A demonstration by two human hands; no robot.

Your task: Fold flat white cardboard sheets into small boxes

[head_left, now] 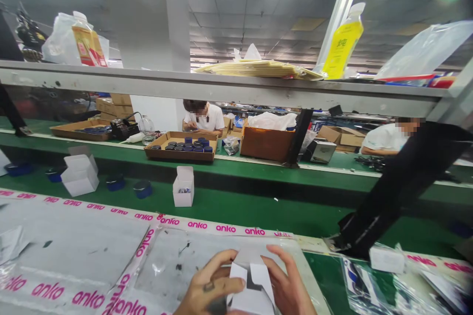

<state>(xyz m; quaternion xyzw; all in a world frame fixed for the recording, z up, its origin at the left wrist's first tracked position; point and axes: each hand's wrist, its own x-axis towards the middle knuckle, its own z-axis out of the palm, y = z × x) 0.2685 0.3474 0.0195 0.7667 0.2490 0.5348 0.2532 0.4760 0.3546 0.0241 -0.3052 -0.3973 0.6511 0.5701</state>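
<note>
At the bottom edge of the view both of my hands hold a small white cardboard box (251, 288) with its top flaps up. My left hand (209, 288) wraps its left side, thumb lying across the front. My right hand (290, 285) grips the right side, fingers bent over a flap. The box sits above a worktop (81, 251) covered in clear film with pink "anko" tape. What lies under the box is hidden.
A green conveyor belt (258, 206) carries an open white box (184, 187), a bigger white box (80, 175) and blue round tins (142, 188). Behind it stand cardboard trays (181, 146) of tins, two seated people (204, 115), and a black slanted post (399, 187) on the right.
</note>
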